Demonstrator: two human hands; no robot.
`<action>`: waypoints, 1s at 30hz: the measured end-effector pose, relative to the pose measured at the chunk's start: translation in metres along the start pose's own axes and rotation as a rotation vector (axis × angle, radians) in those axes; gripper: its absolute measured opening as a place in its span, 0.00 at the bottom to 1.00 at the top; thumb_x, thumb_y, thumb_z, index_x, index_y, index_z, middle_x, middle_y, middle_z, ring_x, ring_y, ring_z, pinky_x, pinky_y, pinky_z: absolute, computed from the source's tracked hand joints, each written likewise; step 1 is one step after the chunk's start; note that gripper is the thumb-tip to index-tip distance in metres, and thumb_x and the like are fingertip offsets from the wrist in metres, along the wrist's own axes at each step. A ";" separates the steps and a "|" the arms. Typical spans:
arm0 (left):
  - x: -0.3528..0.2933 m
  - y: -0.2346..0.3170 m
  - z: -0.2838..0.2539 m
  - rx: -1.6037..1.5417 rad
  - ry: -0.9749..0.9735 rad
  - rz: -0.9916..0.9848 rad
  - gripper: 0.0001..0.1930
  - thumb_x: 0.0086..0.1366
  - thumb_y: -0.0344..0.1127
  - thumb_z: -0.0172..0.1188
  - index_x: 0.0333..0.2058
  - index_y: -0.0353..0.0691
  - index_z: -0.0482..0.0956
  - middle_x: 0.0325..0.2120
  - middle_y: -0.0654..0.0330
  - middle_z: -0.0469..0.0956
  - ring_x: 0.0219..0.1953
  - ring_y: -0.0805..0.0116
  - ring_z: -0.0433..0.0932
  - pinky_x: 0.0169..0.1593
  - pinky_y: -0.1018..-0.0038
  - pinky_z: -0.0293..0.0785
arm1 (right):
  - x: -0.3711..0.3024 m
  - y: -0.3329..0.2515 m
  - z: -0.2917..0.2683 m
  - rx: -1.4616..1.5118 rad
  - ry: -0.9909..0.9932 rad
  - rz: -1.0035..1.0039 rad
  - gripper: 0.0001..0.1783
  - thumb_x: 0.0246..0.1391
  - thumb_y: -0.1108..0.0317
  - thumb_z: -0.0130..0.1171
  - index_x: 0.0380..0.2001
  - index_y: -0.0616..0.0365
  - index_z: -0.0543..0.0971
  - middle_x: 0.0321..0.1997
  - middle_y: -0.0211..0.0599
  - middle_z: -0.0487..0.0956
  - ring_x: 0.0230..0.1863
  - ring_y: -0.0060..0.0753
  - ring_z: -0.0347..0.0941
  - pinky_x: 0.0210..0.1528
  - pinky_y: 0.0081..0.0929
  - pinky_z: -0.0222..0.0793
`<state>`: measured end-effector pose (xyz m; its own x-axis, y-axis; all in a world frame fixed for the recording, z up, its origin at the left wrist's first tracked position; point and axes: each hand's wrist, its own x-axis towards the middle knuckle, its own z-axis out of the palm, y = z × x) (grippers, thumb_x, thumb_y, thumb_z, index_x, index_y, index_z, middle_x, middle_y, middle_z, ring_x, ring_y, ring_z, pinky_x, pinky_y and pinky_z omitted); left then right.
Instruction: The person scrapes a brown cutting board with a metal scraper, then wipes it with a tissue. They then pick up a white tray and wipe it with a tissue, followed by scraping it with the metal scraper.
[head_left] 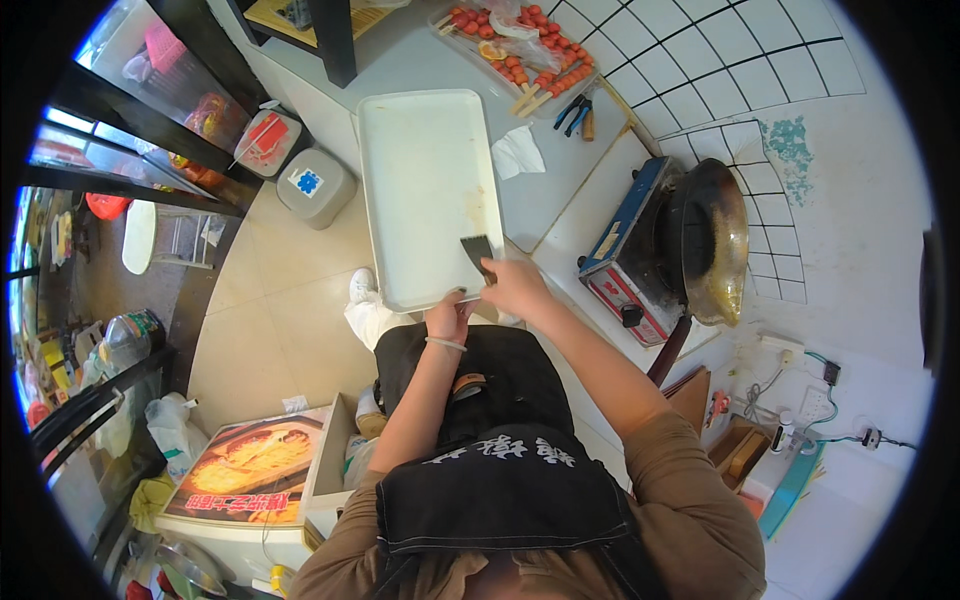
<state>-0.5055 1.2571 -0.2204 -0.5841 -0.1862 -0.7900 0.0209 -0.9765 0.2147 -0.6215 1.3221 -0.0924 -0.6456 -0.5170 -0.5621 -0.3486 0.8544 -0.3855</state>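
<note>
A pale rectangular tray (pixel 425 180) with a raised rim overhangs the counter's edge in front of me, with brownish marks on its right side. My left hand (pixel 447 318) is closed on the tray's near rim. In my right hand (pixel 517 290) is a dark, flat scraper (pixel 477 247), its wide end over the tray's near right corner. Whether that end touches the tray's surface I cannot tell. A crumpled white tissue (pixel 517 152) lies on the counter just right of the tray.
Skewers of red fruit (pixel 545 50) fill a clear tray at the back, near blue-handled pliers (pixel 574 115). To the right, a dark wok (pixel 712 240) sits on a portable gas stove (pixel 632 265). Lidded grey bins (pixel 318 188) stand left on the tiled floor.
</note>
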 end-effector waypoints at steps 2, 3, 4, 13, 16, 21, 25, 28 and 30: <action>-0.003 0.006 0.008 -0.003 -0.004 0.008 0.18 0.55 0.17 0.45 0.47 0.28 0.64 0.42 0.50 0.71 0.43 0.54 0.75 0.45 0.62 0.78 | 0.011 -0.007 -0.007 0.017 0.035 0.006 0.29 0.41 0.62 0.58 0.50 0.60 0.73 0.40 0.49 0.78 0.44 0.48 0.73 0.48 0.37 0.68; -0.005 0.008 0.011 -0.005 -0.005 0.012 0.19 0.55 0.17 0.45 0.47 0.28 0.64 0.42 0.50 0.71 0.43 0.54 0.75 0.45 0.62 0.78 | 0.009 -0.006 -0.006 0.009 0.011 0.018 0.29 0.41 0.62 0.58 0.50 0.60 0.73 0.40 0.49 0.78 0.45 0.48 0.73 0.48 0.37 0.68; -0.007 0.007 0.013 -0.009 0.000 0.021 0.19 0.55 0.17 0.45 0.47 0.28 0.64 0.42 0.50 0.71 0.43 0.54 0.75 0.45 0.62 0.78 | 0.008 -0.004 -0.007 -0.008 -0.013 0.025 0.29 0.41 0.63 0.58 0.50 0.60 0.72 0.41 0.49 0.78 0.45 0.47 0.73 0.48 0.37 0.68; -0.014 0.000 0.011 0.025 -0.008 0.050 0.20 0.53 0.16 0.46 0.47 0.32 0.65 0.41 0.50 0.71 0.42 0.53 0.75 0.44 0.59 0.78 | 0.040 0.004 -0.021 -0.010 0.034 0.032 0.24 0.40 0.62 0.58 0.44 0.57 0.75 0.39 0.48 0.78 0.44 0.46 0.74 0.46 0.37 0.69; -0.012 0.004 0.013 0.000 0.001 0.042 0.20 0.53 0.16 0.46 0.47 0.32 0.65 0.41 0.51 0.72 0.42 0.54 0.75 0.44 0.60 0.78 | 0.016 0.005 -0.007 -0.044 0.005 0.034 0.16 0.40 0.61 0.59 0.34 0.57 0.75 0.37 0.47 0.77 0.43 0.48 0.73 0.45 0.38 0.69; -0.016 0.000 0.010 0.019 -0.006 0.019 0.19 0.54 0.17 0.46 0.47 0.32 0.65 0.41 0.51 0.71 0.42 0.53 0.75 0.43 0.60 0.77 | 0.018 0.013 0.003 0.043 0.072 0.065 0.27 0.41 0.60 0.59 0.47 0.59 0.74 0.43 0.48 0.77 0.46 0.49 0.73 0.48 0.39 0.68; -0.005 0.001 -0.001 0.019 0.009 0.014 0.20 0.54 0.18 0.46 0.48 0.32 0.65 0.42 0.51 0.71 0.42 0.54 0.75 0.44 0.59 0.77 | 0.017 0.000 -0.015 -0.029 -0.182 0.100 0.26 0.41 0.60 0.59 0.46 0.58 0.75 0.42 0.47 0.77 0.45 0.47 0.73 0.48 0.38 0.68; -0.007 -0.005 -0.002 -0.007 0.000 0.001 0.20 0.54 0.17 0.46 0.48 0.32 0.65 0.42 0.51 0.71 0.42 0.55 0.75 0.44 0.59 0.77 | -0.005 0.008 0.003 0.003 -0.068 0.063 0.29 0.40 0.60 0.59 0.49 0.58 0.74 0.44 0.49 0.77 0.48 0.45 0.73 0.50 0.37 0.67; -0.012 0.001 0.006 0.025 -0.021 0.009 0.20 0.54 0.17 0.46 0.48 0.33 0.65 0.42 0.51 0.71 0.42 0.55 0.75 0.44 0.59 0.77 | 0.018 0.010 -0.009 0.094 -0.033 0.101 0.30 0.40 0.60 0.60 0.49 0.58 0.73 0.44 0.49 0.77 0.48 0.44 0.73 0.51 0.35 0.67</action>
<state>-0.5033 1.2590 -0.2068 -0.6013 -0.1919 -0.7756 0.0060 -0.9718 0.2358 -0.6426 1.3212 -0.1002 -0.6507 -0.4317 -0.6246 -0.2170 0.8940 -0.3919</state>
